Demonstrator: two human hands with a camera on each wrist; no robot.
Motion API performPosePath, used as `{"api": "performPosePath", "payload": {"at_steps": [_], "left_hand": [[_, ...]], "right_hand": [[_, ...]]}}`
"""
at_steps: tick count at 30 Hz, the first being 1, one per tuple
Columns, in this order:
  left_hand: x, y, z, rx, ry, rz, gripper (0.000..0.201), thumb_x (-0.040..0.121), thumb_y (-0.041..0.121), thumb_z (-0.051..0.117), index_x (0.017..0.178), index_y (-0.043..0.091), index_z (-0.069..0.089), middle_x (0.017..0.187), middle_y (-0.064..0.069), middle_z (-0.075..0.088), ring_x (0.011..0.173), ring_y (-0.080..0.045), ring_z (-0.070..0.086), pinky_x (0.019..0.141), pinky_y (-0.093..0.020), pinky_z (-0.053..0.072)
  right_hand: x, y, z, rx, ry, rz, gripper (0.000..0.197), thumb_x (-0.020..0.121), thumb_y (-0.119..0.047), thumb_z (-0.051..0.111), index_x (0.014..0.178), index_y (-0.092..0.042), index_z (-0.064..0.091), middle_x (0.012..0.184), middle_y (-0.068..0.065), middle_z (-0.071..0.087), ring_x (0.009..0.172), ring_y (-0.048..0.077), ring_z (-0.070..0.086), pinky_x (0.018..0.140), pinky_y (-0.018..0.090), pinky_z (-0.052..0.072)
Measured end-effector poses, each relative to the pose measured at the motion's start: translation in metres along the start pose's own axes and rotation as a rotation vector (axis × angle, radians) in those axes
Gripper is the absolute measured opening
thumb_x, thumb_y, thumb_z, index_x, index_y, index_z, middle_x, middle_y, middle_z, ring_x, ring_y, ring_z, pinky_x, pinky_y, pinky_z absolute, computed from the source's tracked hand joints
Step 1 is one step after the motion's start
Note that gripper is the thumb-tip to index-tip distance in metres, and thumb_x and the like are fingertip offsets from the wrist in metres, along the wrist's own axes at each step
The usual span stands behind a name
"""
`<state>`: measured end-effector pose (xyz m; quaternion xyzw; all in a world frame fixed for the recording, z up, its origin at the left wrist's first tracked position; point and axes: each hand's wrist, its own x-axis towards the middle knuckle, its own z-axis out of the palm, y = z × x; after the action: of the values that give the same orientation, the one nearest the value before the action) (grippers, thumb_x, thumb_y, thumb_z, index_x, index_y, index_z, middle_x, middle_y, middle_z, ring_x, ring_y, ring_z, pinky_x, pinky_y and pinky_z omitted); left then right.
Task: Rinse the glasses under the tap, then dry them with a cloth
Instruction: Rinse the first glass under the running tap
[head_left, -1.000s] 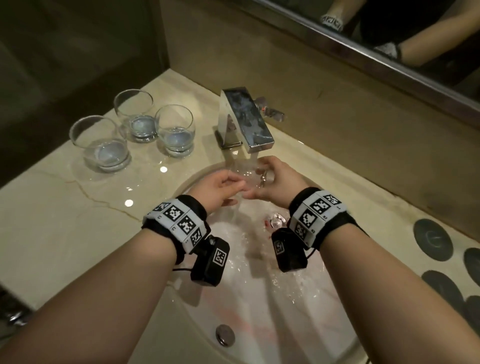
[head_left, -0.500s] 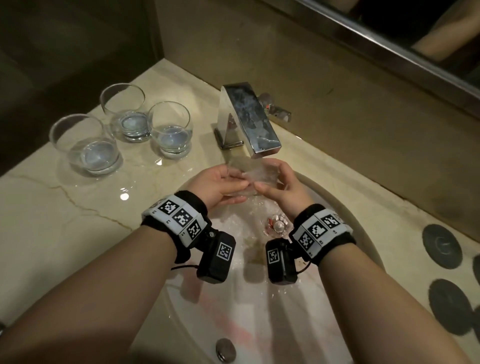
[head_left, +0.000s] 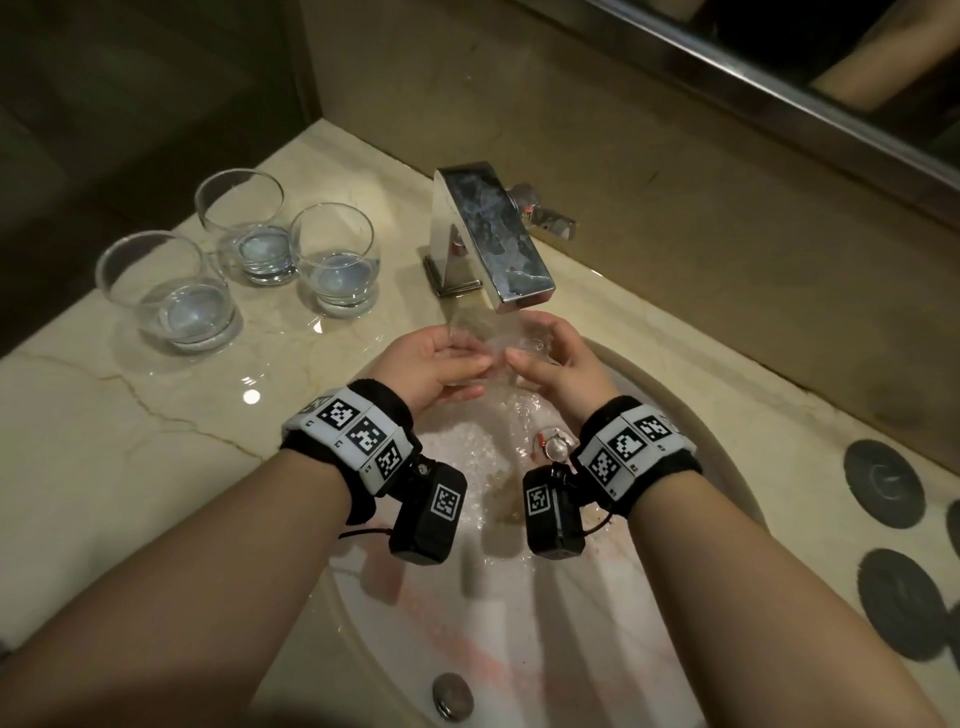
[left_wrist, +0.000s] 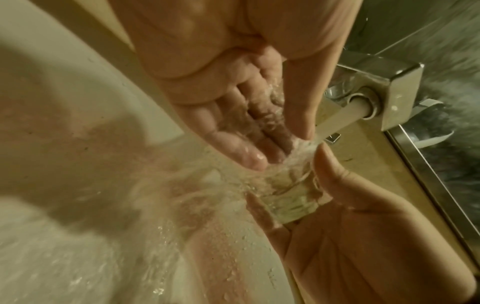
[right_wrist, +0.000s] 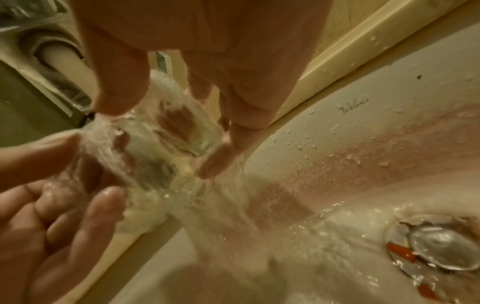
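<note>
A clear glass (head_left: 498, 340) lies on its side under the running water from the chrome tap (head_left: 493, 244). My left hand (head_left: 467, 358) cups its mouth end, thumb on top and fingers underneath. My right hand (head_left: 535, 348) grips the thick base end between thumb and fingers. In the left wrist view the glass (left_wrist: 285, 193) sits in the stream, with my right thumb (left_wrist: 327, 164) on its side. In the right wrist view water pours over the glass (right_wrist: 155, 144), blurring its outline. Three more glasses (head_left: 337, 260) (head_left: 244, 228) (head_left: 171, 291) stand upright on the counter to the left. No cloth is in view.
The white basin (head_left: 675, 410) is wet, with its drain plug (head_left: 556, 447) just below my right wrist. The marble counter (head_left: 104, 441) stretches out to the left. Dark round coasters (head_left: 883, 483) lie at the right. A tiled wall and a mirror stand behind the tap.
Both hands have kept the glass under the stream and turned it slightly. My right wrist has dropped lower and closer to me.
</note>
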<state>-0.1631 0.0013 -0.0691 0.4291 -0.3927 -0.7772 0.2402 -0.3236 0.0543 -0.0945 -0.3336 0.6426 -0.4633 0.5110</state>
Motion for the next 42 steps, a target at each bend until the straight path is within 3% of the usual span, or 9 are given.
{"api": "performPosePath", "payload": {"at_steps": [4,7,12,14,22,27,31,36,42], "left_hand": [[0.0,-0.001,0.001,0.092,-0.027,0.016,0.019,0.081,-0.009,0.061,0.082,0.008,0.055,0.086,-0.011,0.063,0.074,-0.017,0.061,0.064,-0.018,0.055],[0.001,-0.002,0.003,0.117,-0.036,0.02,0.016,0.081,-0.006,0.063,0.083,0.008,0.056,0.09,-0.013,0.066,0.08,-0.02,0.063,0.066,-0.02,0.056],[0.004,-0.002,0.001,0.075,-0.016,0.016,0.014,0.083,-0.004,0.062,0.083,0.01,0.059,0.088,-0.009,0.069,0.081,-0.019,0.065,0.071,-0.023,0.056],[0.005,-0.002,0.0,0.045,-0.008,-0.002,0.012,0.084,-0.001,0.062,0.084,0.011,0.059,0.087,-0.006,0.071,0.08,-0.016,0.068,0.072,-0.026,0.057],[0.006,-0.001,0.001,0.018,-0.04,-0.019,0.011,0.086,0.0,0.06,0.088,0.012,0.059,0.084,-0.003,0.073,0.079,-0.012,0.07,0.071,-0.025,0.056],[0.006,-0.001,0.001,0.023,-0.031,-0.015,0.013,0.086,0.001,0.058,0.084,0.013,0.056,0.073,0.002,0.073,0.075,-0.009,0.07,0.072,-0.025,0.054],[0.005,-0.001,0.001,0.021,-0.023,-0.008,0.018,0.082,-0.006,0.061,0.084,0.011,0.054,0.082,-0.006,0.07,0.076,-0.013,0.069,0.062,-0.019,0.055],[0.003,-0.001,0.003,0.001,-0.006,-0.026,0.015,0.083,-0.006,0.06,0.087,0.007,0.054,0.086,-0.01,0.068,0.075,-0.016,0.068,0.055,-0.017,0.055],[0.004,0.001,0.003,-0.045,-0.003,0.006,0.013,0.086,-0.004,0.056,0.079,0.007,0.055,0.066,-0.004,0.07,0.06,-0.011,0.067,0.054,-0.015,0.054]], "right_hand": [[0.009,-0.003,0.005,0.027,0.054,0.157,0.079,0.067,-0.062,0.065,0.13,-0.016,0.051,0.13,0.012,0.055,0.102,0.029,0.063,0.065,0.031,0.055],[0.014,-0.006,0.01,-0.115,0.044,0.227,0.104,0.055,-0.087,0.043,0.133,-0.018,0.049,0.117,0.011,0.065,0.084,0.026,0.068,0.064,0.03,0.052],[0.002,-0.011,0.004,-0.107,0.008,0.161,0.048,0.094,-0.057,0.038,0.13,-0.026,0.039,0.12,0.006,0.055,0.068,0.015,0.057,0.057,0.025,0.041],[-0.003,-0.012,0.0,-0.103,-0.013,0.127,0.031,0.097,-0.044,0.043,0.126,-0.037,0.034,0.125,0.003,0.05,0.067,0.015,0.055,0.056,0.025,0.04],[-0.004,-0.007,-0.004,-0.031,-0.055,0.11,0.034,0.088,-0.037,0.058,0.119,-0.037,0.044,0.106,0.005,0.056,0.069,0.019,0.054,0.057,0.026,0.041],[-0.005,-0.005,-0.006,0.013,-0.093,0.101,0.041,0.091,-0.016,0.059,0.125,-0.032,0.043,0.112,0.014,0.054,0.065,0.015,0.054,0.054,0.022,0.044],[-0.007,-0.008,-0.002,-0.005,-0.035,0.135,0.031,0.092,-0.029,0.058,0.121,-0.03,0.046,0.11,0.01,0.055,0.063,0.015,0.051,0.054,0.023,0.042],[-0.002,-0.01,0.008,-0.178,0.072,0.211,0.05,0.093,-0.058,0.038,0.128,-0.023,0.047,0.096,0.001,0.06,0.074,0.017,0.056,0.059,0.025,0.042],[-0.007,-0.012,0.012,-0.051,0.011,0.167,0.043,0.097,-0.043,0.043,0.134,-0.021,0.036,0.13,0.007,0.05,0.087,0.019,0.062,0.062,0.026,0.048]]}}
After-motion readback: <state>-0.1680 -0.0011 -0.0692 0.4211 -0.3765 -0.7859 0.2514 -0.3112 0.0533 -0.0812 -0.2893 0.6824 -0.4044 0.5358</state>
